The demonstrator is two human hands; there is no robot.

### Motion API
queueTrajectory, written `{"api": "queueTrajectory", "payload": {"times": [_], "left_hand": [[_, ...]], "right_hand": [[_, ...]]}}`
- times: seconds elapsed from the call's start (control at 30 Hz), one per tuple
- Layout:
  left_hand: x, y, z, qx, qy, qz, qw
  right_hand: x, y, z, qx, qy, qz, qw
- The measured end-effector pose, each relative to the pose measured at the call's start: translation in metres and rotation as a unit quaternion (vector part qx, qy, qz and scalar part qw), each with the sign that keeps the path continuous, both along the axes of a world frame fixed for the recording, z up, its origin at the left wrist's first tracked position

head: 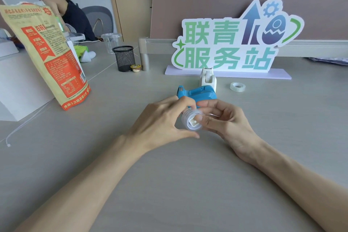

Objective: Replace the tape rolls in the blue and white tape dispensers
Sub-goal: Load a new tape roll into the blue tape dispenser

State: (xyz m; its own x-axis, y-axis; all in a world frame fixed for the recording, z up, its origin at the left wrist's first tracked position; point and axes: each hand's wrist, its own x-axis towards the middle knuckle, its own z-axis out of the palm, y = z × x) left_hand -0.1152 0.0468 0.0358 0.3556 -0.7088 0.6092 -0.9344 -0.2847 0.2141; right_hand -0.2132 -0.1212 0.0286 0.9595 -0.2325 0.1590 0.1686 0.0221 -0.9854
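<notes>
Holding a clear tape roll point(192, 121) just below the middle of the frame, both hands are seen meeting above the grey desk point(169, 184): the left hand point(160, 120) is curved around the roll's left side with its fingers bent and the thumb tucked under, while the right hand point(224, 118) pinches the roll from the right, a thumb pressed against its face beside a small white core piece point(194, 122) seated in the hole. The step in hand is judged to be the fitting of that core into a fresh roll, or its removal from one; which of the two cannot be told. The next move is thought to call for the roll to be carried to the blue dispenser point(196, 94), which lies just beyond the fingers, and for the core to be dropped squarely into its cradle with the loose end led toward the cutter. Behind the blue one, touching or nearly so, the white dispenser point(208, 78) is stood upright, and a second tape roll point(237, 86) is laid flat on the desk to its right, apart from both. Further back, a large cut-out sign point(231, 43) with green characters is stood against a brown partition point(207, 2). Toward the left, a black mesh pen cup point(124, 58), a small yellow-lidded cup point(135, 68), a clear plastic cup point(111, 41) and an orange printed bag point(50, 56) are seen. In the upper left corner a seated person point(73, 15) is partly visible, and a door is seen behind.
</notes>
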Motion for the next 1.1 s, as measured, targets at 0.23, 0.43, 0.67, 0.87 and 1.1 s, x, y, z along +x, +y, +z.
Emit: {"api": "queueTrajectory", "payload": {"times": [0.23,0.43,0.67,0.87,1.1], "left_hand": [[-0.0020,0.0000,0.0020,0.013,0.014,0.001,1.000],[0.0011,0.0056,0.0052,0.008,0.040,-0.019,0.999],[0.0018,-0.0008,0.0050,-0.048,0.088,-0.060,0.993],[0.0063,-0.0024,0.0049,-0.071,0.083,-0.073,0.991],[0.0053,-0.0022,0.0049,-0.024,0.106,-0.084,0.991]], "right_hand": [[-0.0011,0.0020,0.0013,0.016,0.002,0.000,1.000],[-0.0010,0.0003,0.0065,0.037,-0.001,-0.055,0.998],[-0.0029,0.0042,0.0085,-0.017,0.004,-0.070,0.997],[-0.0037,0.0081,0.0057,-0.093,-0.005,-0.095,0.991],[-0.0025,0.0077,0.0053,-0.119,-0.003,-0.095,0.988]]}}
